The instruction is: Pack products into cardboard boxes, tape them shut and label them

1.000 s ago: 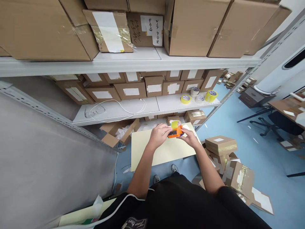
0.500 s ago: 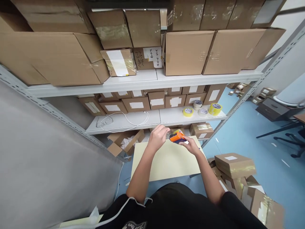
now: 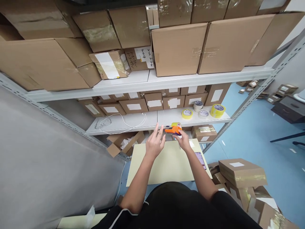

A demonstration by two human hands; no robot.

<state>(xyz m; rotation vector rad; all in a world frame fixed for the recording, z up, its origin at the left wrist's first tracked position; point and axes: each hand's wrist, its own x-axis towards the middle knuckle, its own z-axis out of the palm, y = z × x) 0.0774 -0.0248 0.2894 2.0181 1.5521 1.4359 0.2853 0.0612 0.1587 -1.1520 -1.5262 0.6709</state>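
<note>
An orange tape dispenser [image 3: 174,130] with a dark lower part is in my right hand [image 3: 183,141], held above the far edge of the pale yellow table [image 3: 170,167]. Behind its orange body shows a yellow tape roll [image 3: 176,124]; I cannot tell whether it is mounted in the dispenser. My left hand [image 3: 154,143] is just left of the dispenser, fingers stretched and spread, holding nothing. A phone [image 3: 200,160] with a lit screen lies at the table's right side, beside my right forearm.
Ahead, a metal shelf [image 3: 133,85] carries cardboard boxes [image 3: 178,51]. Several tape rolls [image 3: 187,114] and a white cable [image 3: 128,128] lie on its middle level. An open carton [image 3: 114,149] stands left of the table, and piled boxes [image 3: 241,171] are at the right.
My left hand has opened from a pinch and spread its fingers. The dispenser has tilted and moved slightly up in my right hand. The view has shifted, and the phone now shows.
</note>
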